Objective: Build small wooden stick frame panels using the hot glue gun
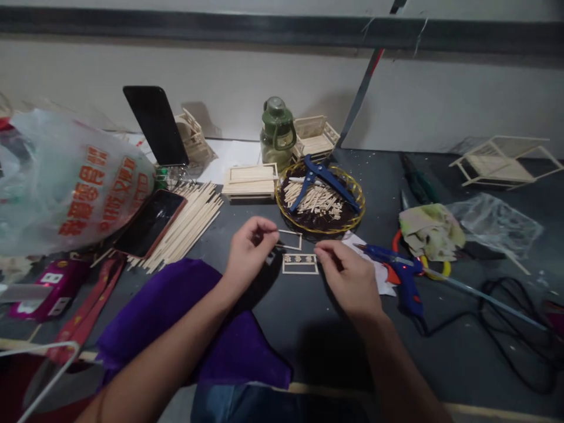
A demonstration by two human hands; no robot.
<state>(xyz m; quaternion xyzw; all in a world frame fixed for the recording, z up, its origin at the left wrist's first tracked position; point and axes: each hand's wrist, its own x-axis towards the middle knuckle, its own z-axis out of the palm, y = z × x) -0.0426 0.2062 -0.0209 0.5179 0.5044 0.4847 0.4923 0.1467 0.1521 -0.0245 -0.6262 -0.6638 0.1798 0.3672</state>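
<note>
My left hand [250,247] is curled in a pinch on the left end of a small open frame of thin wooden sticks [291,239], held just above the dark table [282,329]. My right hand [348,275] has its fingers curled and its fingertips rest at the right end of a second small stick frame [300,264], which lies flat on the table and carries a row of little decorative pieces. The two frames lie close together between my hands.
A wire basket [358,202] behind the frames holds short cut sticks and blue cutters [324,179]. A blue glue gun [403,273] with its cable lies right. Long sticks [194,220], a phone [150,223], a plastic bag [66,176] and purple cloth [176,305] sit left.
</note>
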